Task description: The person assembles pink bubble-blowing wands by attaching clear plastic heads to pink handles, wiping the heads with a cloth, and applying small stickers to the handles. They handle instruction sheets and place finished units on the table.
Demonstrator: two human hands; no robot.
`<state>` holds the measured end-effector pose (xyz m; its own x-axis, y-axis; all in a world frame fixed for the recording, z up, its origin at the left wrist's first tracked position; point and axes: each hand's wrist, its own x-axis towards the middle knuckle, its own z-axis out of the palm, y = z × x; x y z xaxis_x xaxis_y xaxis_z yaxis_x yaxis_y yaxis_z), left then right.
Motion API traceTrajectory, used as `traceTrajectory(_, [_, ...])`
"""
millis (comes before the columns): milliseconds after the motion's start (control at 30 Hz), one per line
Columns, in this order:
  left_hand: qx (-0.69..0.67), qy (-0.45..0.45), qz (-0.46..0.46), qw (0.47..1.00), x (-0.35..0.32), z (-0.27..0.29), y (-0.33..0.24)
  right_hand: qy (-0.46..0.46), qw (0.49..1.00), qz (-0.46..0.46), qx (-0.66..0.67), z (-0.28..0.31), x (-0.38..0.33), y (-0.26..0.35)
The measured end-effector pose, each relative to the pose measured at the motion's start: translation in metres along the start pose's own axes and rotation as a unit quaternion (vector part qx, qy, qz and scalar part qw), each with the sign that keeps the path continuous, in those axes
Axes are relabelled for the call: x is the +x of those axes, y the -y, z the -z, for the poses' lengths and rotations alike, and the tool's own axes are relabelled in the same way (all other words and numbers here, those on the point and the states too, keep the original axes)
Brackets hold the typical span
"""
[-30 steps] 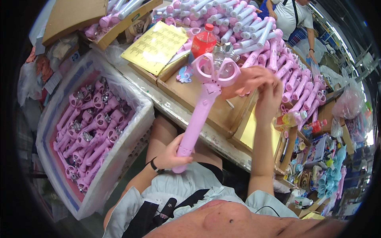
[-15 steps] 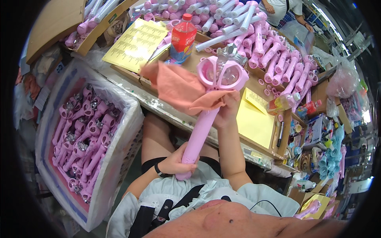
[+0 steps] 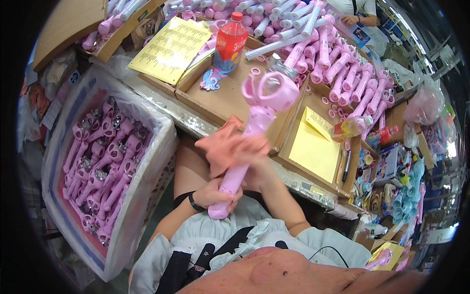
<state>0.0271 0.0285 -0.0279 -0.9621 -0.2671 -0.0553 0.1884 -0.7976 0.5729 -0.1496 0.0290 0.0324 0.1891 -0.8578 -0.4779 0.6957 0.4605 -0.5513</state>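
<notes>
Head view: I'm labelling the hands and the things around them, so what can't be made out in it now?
All in the head view:
Right hand's grip: blurred and partly covered by the orange cloth; finger placement unclear.
Pink wand: mid-handle hidden by the cloth.
Far person: head cut off by the upper edge.
Printed yellow sheet: print too small.
Basket: bottom hidden under piled wands.

right hand's grip [image 3: 258,172], out beside wand head one second ago, then at neck, now lower on pink wand [image 3: 257,122], blurred. orange cloth [image 3: 226,149] came down too, now bunched across handle. blue-pink cutout [image 3: 211,80], cloth-covered half second ago, visible again. co-worker's hand [image 3: 349,19] drawn inward.
</notes>
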Motion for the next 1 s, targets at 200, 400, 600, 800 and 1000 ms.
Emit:
traceTrajectory(200, [0.255,-0.135,-0.107,0.951,0.006,-0.005,-0.001,0.099,0.977,0.181,0.049,0.000,0.015,0.049])
traceTrajectory(400, [0.255,-0.200,-0.356,0.876,0.014,0.002,-0.076,0.080,0.930,0.209,-0.293,-0.029,0.005,0.022])
traceTrajectory(600, [0.189,-0.343,-0.480,0.785,0.025,-0.009,-0.093,0.118,0.920,0.156,-0.341,-0.018,0.002,-0.026])
traceTrajectory(800, [0.094,-0.364,-0.497,0.782,-0.006,0.023,-0.120,0.175,0.891,-0.021,-0.419,0.007,-0.030,-0.049])
traceTrajectory(1000, [-0.006,-0.289,-0.529,0.798,0.019,0.009,-0.105,0.203,0.924,-0.056,-0.318,0.010,-0.035,-0.027])
